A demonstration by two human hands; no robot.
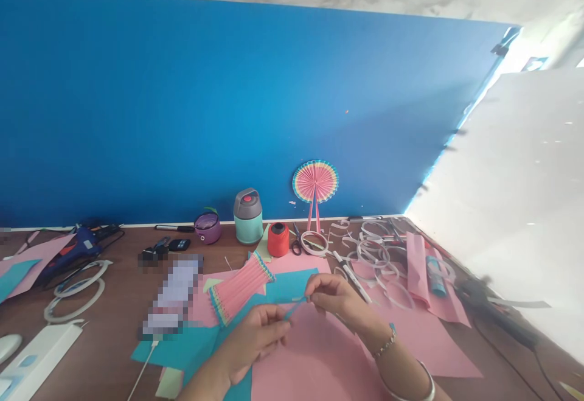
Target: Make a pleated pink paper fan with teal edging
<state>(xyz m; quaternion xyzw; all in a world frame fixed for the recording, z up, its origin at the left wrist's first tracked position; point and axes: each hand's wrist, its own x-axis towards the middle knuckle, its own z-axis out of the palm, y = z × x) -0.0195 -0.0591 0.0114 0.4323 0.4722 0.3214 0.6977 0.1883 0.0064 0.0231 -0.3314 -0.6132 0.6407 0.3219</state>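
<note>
My left hand (262, 335) and my right hand (335, 300) are close together above pink paper (314, 352). Each pinches one end of a thin blue strip (295, 310), which looks like paper and runs slantwise between the fingertips. Blue paper (292, 284) lies just behind, partly under the pink sheets. Left of the strip rests a pleated pink paper piece (241, 288) with yellow and blue edges. A finished-looking round paper fan (316, 182) on two pink legs leans upright against the blue partition.
Behind the papers stand a red thread spool (278, 240), black scissors (296, 246), a mint flask (248, 218) and a purple cup (207, 227). Curled white strips (374, 252) and a glue gun (493, 310) lie right. A blurred phone (176, 294) and power strip (41, 361) lie left.
</note>
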